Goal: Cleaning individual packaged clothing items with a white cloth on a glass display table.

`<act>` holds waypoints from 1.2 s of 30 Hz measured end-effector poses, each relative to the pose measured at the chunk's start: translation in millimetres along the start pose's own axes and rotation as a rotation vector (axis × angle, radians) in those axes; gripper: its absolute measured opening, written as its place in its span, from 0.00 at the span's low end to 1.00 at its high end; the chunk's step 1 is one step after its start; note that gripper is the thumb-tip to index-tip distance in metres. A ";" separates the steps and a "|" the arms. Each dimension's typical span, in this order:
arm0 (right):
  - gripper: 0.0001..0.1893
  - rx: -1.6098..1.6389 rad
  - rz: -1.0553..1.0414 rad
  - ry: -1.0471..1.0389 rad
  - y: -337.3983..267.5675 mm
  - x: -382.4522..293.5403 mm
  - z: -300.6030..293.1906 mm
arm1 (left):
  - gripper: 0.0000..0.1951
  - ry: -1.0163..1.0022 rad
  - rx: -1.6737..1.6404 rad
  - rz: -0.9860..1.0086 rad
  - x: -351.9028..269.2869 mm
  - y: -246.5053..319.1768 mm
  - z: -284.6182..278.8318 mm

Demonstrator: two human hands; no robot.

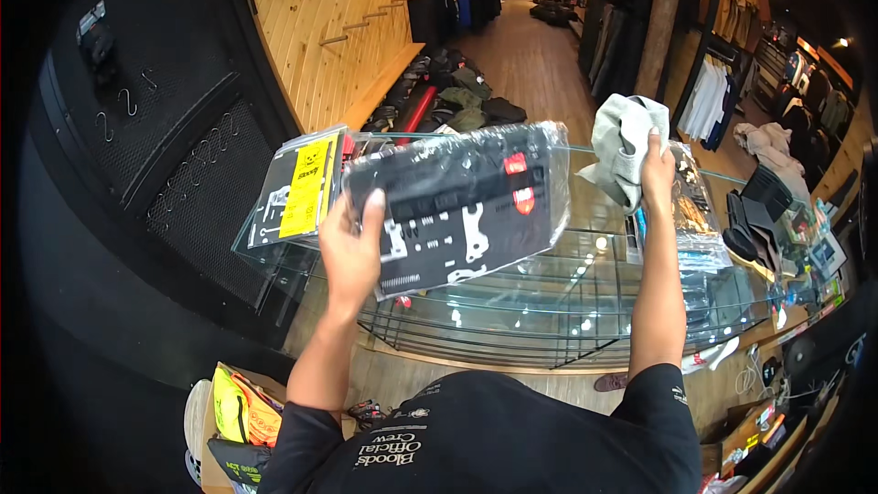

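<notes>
My left hand [353, 247] grips the near left edge of a flat black package in clear plastic wrap [466, 213], printed with white shapes and red marks. The package is tilted above a glass display counter [535, 309]. In my right hand [657, 168] is a crumpled light grey cloth [621, 144], raised over the counter's right part. Left of the package lies a stack of similar packages [295, 192], the top one with a yellow panel. Under my right forearm, more plastic-wrapped packages [696, 213] rest on the glass, partly hidden by the arm.
Black wallets or cases [754, 219] stand at the counter's right end. A box of bright bagged items [247, 412] is at my lower left. Beyond the counter, dark bags and clothing [466, 96] lie on the floor. A black mesh panel with hooks [199, 185] rises at left.
</notes>
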State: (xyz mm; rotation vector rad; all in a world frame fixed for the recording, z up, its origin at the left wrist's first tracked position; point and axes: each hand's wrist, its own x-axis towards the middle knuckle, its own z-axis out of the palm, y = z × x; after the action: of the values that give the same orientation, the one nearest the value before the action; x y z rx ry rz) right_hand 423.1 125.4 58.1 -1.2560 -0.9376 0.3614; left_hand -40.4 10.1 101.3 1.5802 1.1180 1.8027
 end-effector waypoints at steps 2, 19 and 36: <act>0.31 0.008 -0.011 0.007 -11.2 -4.5 7.1 | 0.12 0.007 -0.114 -0.107 15.3 -34.3 -9.5; 0.31 -0.380 -0.324 -0.897 -89.2 -168.3 139.9 | 0.50 -0.726 0.873 0.101 -17.4 -90.6 -22.6; 0.38 -1.072 -0.641 -1.154 -33.8 -209.7 177.0 | 0.55 -0.696 0.890 0.153 -22.7 -103.5 -27.1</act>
State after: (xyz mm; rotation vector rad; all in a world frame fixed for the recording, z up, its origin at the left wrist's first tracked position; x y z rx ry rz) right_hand 154.6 82.7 7.8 -1.5420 -2.6841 -0.0053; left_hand -77.3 41.2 3.1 2.5528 1.5232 0.6408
